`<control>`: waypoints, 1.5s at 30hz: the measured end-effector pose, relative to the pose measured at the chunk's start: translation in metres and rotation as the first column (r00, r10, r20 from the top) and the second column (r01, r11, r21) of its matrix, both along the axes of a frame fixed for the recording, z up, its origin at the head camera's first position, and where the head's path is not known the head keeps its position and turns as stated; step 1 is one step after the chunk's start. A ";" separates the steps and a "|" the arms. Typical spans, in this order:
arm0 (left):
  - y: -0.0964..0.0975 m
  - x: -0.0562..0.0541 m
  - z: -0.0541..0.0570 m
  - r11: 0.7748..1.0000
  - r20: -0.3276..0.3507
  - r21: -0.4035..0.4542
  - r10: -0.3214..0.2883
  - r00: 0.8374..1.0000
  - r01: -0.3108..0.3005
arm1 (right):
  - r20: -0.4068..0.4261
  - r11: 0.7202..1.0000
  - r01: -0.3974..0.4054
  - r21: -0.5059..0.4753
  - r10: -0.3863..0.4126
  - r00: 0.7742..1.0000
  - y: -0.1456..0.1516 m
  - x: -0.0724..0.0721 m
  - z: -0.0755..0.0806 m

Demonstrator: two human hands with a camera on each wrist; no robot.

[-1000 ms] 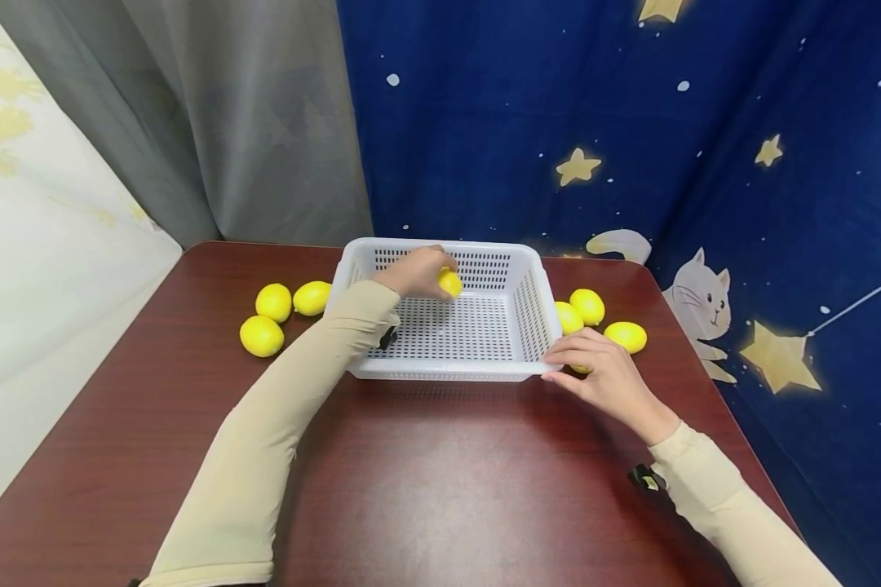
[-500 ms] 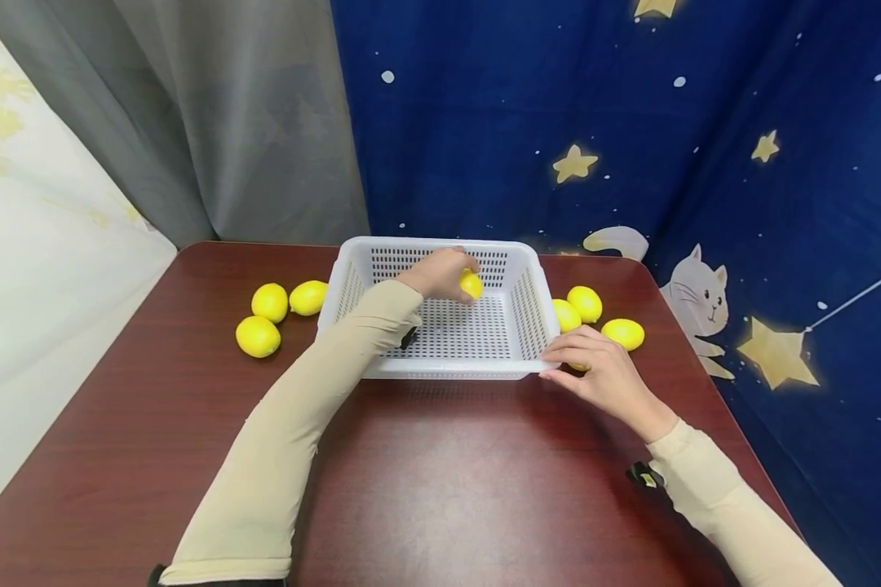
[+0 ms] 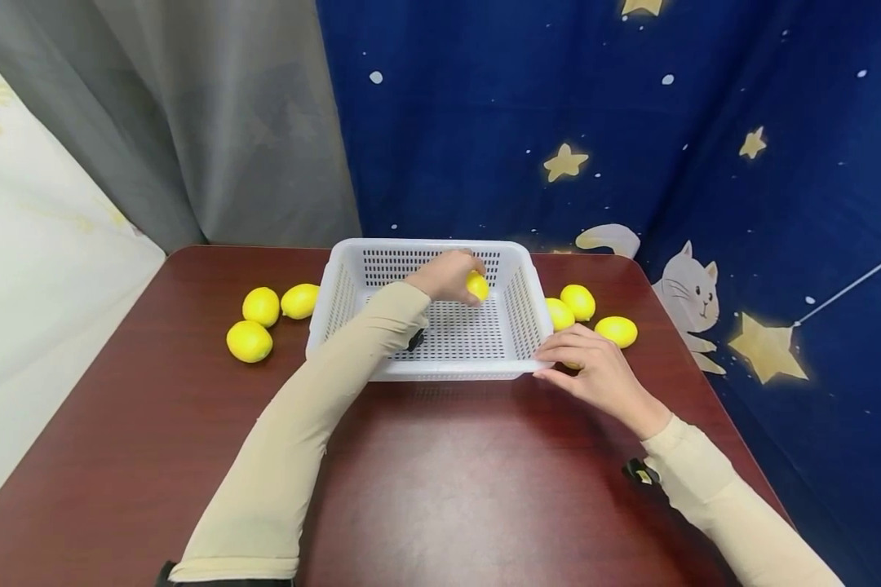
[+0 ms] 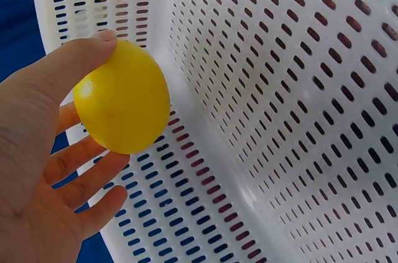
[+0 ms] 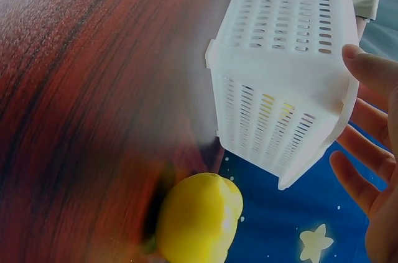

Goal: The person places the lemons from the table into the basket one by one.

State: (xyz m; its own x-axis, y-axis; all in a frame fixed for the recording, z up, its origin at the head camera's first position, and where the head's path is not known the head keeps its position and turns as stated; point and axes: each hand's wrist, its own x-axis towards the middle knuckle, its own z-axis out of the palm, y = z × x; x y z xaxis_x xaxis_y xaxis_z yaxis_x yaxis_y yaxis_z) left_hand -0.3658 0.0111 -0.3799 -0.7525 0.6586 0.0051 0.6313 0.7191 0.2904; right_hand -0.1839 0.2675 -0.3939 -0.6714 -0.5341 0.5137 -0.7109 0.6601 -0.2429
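Observation:
A white perforated plastic basket [image 3: 440, 372] stands toward the back of the table. Inside it, my left hand [image 3: 449, 277] holds a yellow lemon [image 3: 478, 286] above the basket's floor. The left wrist view shows the thumb on top of this lemon [image 4: 127, 104] and fingertips below it, near a side wall. My right hand [image 3: 599, 368] grips the basket's rim at the front right corner. In the right wrist view the thumb of the right hand [image 5: 379, 120] lies on the rim, with curled fingers on the other side.
Left of the basket lie three lemons [image 3: 262, 306]. Several more lemons [image 3: 577, 302] are grouped on the right, one partly hidden behind my right hand. The dark red-brown table [image 3: 440, 481] ends at a blue star-patterned curtain [image 3: 470, 122] and a grey curtain [image 3: 242, 122].
My left hand has carried the lemon rightward within the basket, then slowed. The right hand keeps its grip on the corner. The head view has shifted slightly.

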 end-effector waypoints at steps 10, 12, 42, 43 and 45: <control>0.008 -0.002 -0.009 1.000 -0.008 -0.022 -0.009 1.000 0.008 | 0.023 1.000 0.006 0.019 -0.006 1.000 -0.002 0.000 0.002; 0.010 -0.003 -0.011 0.999 -0.012 -0.041 -0.008 1.000 0.007 | 0.027 1.000 0.008 0.019 -0.008 1.000 -0.001 0.000 0.002; 0.022 0.006 -0.020 0.995 -0.025 -0.096 0.008 1.000 -0.011 | 0.003 1.000 0.015 0.007 -0.015 1.000 -0.001 0.000 0.000; 0.022 0.006 -0.019 0.995 -0.021 -0.097 0.010 1.000 -0.012 | 0.002 1.000 0.015 0.006 -0.015 1.000 -0.001 0.000 0.000; 0.022 0.007 -0.019 0.995 -0.016 -0.103 0.012 1.000 -0.014 | 0.001 1.000 0.015 0.005 -0.015 1.000 0.000 0.000 0.000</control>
State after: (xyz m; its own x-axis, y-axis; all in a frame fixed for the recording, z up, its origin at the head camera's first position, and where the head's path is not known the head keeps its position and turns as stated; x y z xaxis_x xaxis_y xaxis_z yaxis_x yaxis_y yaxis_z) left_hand -0.3590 0.0331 -0.3990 -0.7614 0.6463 -0.0506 0.6255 0.7529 0.2045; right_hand -0.1838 0.2671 -0.3938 -0.6798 -0.5269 0.5102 -0.7008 0.6717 -0.2401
